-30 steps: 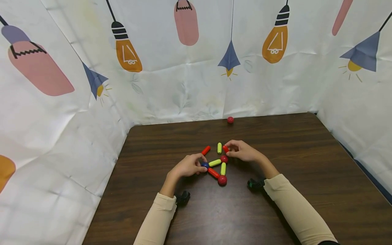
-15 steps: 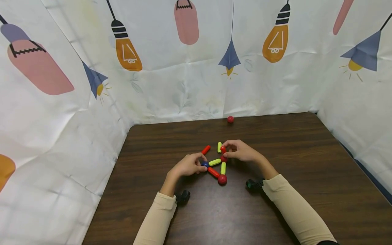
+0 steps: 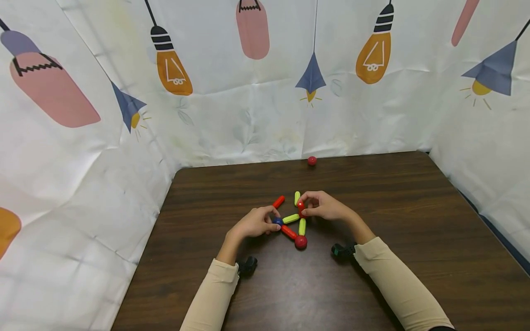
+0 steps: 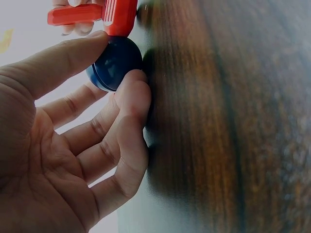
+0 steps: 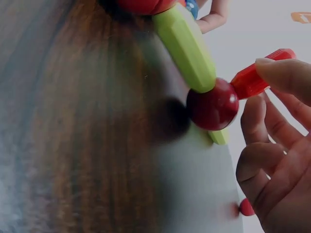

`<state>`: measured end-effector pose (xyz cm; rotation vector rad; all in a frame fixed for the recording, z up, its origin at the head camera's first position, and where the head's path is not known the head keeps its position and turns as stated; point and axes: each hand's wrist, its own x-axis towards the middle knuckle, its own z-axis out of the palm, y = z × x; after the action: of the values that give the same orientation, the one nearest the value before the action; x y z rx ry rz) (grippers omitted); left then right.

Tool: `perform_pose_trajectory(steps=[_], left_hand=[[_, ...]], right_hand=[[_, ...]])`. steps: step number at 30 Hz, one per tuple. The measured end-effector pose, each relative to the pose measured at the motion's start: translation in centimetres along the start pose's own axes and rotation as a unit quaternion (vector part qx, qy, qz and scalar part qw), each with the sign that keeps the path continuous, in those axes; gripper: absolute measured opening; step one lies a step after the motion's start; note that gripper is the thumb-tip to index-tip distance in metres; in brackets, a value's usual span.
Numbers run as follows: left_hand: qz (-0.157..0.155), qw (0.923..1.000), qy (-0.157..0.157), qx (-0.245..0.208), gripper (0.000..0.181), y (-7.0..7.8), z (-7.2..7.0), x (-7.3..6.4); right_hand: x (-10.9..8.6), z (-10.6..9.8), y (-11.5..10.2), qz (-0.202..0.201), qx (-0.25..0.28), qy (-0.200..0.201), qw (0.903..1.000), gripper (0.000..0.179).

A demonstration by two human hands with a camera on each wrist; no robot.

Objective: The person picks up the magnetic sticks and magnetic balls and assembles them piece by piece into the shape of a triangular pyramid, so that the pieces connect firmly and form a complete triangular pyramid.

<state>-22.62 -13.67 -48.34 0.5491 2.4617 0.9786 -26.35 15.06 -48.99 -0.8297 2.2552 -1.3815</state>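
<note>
A flat triangle of magnetic rods and balls lies on the table. My left hand (image 3: 257, 223) pinches its blue ball (image 4: 119, 63) between thumb and fingertips. My right hand (image 3: 327, 205) pinches a red rod (image 5: 250, 81) that slants up from the dark red ball (image 5: 213, 104) at the far corner, its lower end against that ball. One yellow-green rod (image 3: 291, 219) links the blue ball to this ball. Another yellow-green rod (image 3: 302, 227) runs from it to the near red ball (image 3: 301, 242), and a red rod (image 3: 289, 232) joins near and blue balls.
Just beyond the triangle lie a loose red rod (image 3: 279, 202) and a loose yellow-green rod (image 3: 297, 197). A single red ball (image 3: 312, 161) sits at the back edge of the brown table (image 3: 372, 184). Printed white cloth (image 3: 207, 124) hangs behind and along the sides.
The right hand has brought its red rod left and tilted it upright onto the far red ball. My left hand keeps its place at the blue ball.
</note>
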Motion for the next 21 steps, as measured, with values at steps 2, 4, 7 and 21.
perform_pose_trajectory(steps=[2, 4, 7, 21], left_hand=[[0.0, 1.0, 0.001, 0.001, 0.026, 0.01, 0.01, 0.01], [0.001, 1.0, 0.001, 0.003, 0.026, 0.0, 0.03, 0.02], [0.003, 1.0, 0.002, 0.005, 0.026, -0.01, 0.05, -0.01], [0.005, 0.9999, -0.001, 0.01, 0.026, 0.1, 0.03, -0.1]], right_hand=[[-0.05, 0.02, 0.12, 0.0, -0.003, -0.004, 1.0, 0.024], [-0.09, 0.01, 0.17, 0.0, -0.004, -0.004, 1.0, 0.024], [-0.13, -0.03, 0.23, 0.0, -0.007, -0.004, 1.0, 0.023], [-0.59, 0.07, 0.32, -0.025, 0.003, -0.02, 0.9995, 0.029]])
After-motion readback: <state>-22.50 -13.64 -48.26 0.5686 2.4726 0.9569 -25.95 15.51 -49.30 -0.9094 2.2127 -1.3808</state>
